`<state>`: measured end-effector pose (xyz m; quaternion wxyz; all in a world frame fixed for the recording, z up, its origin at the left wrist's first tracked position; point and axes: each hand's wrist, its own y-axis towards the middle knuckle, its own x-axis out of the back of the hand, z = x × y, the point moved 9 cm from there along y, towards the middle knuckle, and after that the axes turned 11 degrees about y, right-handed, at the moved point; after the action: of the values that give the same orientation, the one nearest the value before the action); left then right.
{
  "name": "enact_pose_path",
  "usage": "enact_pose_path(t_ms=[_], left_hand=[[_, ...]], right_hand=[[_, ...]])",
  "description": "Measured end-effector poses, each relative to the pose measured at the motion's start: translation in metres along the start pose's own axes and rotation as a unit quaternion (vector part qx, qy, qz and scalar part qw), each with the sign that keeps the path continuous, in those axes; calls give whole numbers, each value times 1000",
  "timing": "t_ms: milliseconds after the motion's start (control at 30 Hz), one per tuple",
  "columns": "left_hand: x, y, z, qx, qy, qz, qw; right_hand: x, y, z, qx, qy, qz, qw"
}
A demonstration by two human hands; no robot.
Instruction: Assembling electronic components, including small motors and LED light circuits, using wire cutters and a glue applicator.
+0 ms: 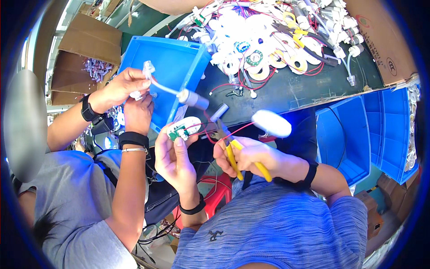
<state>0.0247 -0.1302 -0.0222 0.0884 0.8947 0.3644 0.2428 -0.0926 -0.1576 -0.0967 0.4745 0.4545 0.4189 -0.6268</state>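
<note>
Above my lap, my left hand pinches a white oval housing with its small green circuit board showing, while my right hand is clamped around yellow-handled cutters whose tip sits at the red wires beside it. A white cap dangles on one lead (blurred here). I judge a careless snip could sever the wrong wire. Beside me, a co-worker's hands work a white fitting over the blue bin; a bumped elbow could jog my cut.
</note>
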Motion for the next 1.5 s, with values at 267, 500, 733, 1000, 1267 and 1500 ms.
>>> enact_pose_path(t_ms=[267,500,733,1000,1267,1500], left_hand=[[-26,-6,5,100,-298,84,946],[-15,-37,-24,108,-348,116,924],[6,-69,-29,116,-341,77,930],[-14,-99,-33,170,-294,109,934],[-39,-107,-32,179,-321,177,913],[-49,-108,-33,188,-305,188,915]], right_hand=[[27,-36,-11,-58,-39,55,996],[64,-76,-26,-71,-505,63,858],[92,-126,-25,-64,-457,72,884],[125,-134,-21,-6,-213,-143,967],[106,-129,13,71,-257,-189,945],[77,-129,61,167,-289,-212,918]])
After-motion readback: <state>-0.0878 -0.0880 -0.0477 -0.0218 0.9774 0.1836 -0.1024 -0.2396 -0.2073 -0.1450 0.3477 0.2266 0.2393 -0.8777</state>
